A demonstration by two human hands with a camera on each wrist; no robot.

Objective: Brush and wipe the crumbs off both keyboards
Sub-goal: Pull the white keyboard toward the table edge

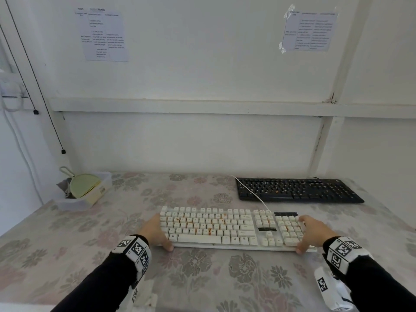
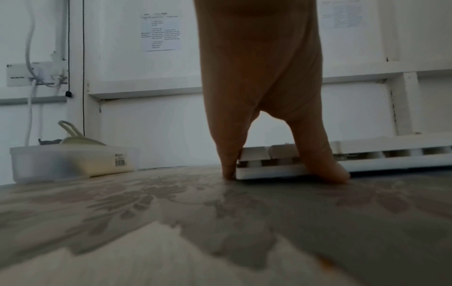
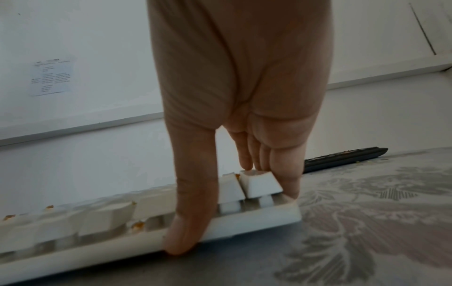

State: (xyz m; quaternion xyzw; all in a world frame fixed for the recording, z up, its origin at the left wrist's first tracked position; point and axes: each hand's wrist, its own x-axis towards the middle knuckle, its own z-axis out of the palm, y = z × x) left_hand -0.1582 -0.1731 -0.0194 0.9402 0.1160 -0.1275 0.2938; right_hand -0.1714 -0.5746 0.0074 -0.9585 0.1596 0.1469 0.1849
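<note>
The white keyboard, speckled with orange crumbs, is gripped at its two ends near the table's front edge: the left hand and right hand are each pinched around an end. The black keyboard is set by the back right corner.

Left wall sheet: header ends in "TRACK", remainder too blurred. Right taped sheet: illegible. Tub left of left fingers: barcode sticker, unreadable.
</note>
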